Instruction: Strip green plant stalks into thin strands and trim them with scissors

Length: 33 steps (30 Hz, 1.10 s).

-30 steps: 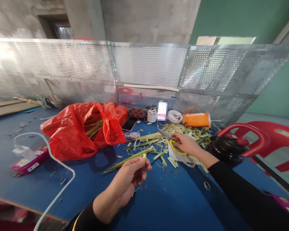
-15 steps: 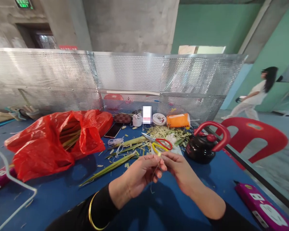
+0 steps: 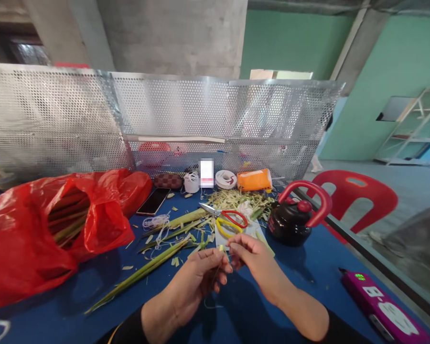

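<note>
My left hand (image 3: 197, 279) and my right hand (image 3: 249, 255) meet over the blue table (image 3: 294, 272), both pinching a small pale-green leaf piece (image 3: 222, 249) between their fingertips. Just beyond them lie scissors (image 3: 227, 220) with red and yellow handles on a white sheet. Long green leaf strips (image 3: 143, 272) stretch to the left, with a heap of cut leaf scraps (image 3: 243, 198) behind the scissors.
A red plastic bag (image 3: 39, 234) holding green stalks fills the left. A black kettle with a red handle (image 3: 295, 215) stands right of the scissors. A phone (image 3: 153, 201), thread spools, a tape roll and an orange packet (image 3: 254, 180) line the perforated metal screen. Red chair (image 3: 354, 193) at right.
My right hand let go of the scissors and came to my left hand; both now pinch the leaf piece. The view swung right, and a person walking at the far right is gone.
</note>
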{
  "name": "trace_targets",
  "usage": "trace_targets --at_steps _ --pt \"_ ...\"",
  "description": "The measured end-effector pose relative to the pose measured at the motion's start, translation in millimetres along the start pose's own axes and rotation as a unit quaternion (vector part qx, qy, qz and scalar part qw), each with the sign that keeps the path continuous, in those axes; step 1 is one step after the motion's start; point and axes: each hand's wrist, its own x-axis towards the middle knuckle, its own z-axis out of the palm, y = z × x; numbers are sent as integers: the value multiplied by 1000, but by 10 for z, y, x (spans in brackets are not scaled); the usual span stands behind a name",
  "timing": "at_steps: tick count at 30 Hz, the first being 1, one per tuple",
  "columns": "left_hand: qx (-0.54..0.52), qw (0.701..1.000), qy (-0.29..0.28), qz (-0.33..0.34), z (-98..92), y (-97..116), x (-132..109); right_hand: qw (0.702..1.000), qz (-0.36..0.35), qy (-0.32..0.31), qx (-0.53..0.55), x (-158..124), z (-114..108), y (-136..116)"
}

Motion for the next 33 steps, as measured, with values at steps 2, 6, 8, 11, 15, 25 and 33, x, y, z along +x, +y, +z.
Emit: trace_targets --at_steps 2,6,8,11,15,25,33 --pt "3 1000 -5 11 0 -11 6 999 9 -30 -8 -7 7 3" --pt "10 1000 -6 16 -11 -36 25 999 15 -21 -42 -15 35 18" --pt "12 1000 0 11 -18 -47 29 997 4 -8 -80 -2 8 -15" --pt "41 998 35 9 -19 -12 11 979 -39 -4 -201 35 -151 -133" --pt "122 980 131 81 -20 173 -43 866 -88 24 -492 96 -545 -278" --pt "287 941 119 136 45 168 -40 884 -242 50 -398 -26 -354 -219" --pt "455 869 102 167 48 42 -74 926 -198 -4 -322 -159 -51 -22"
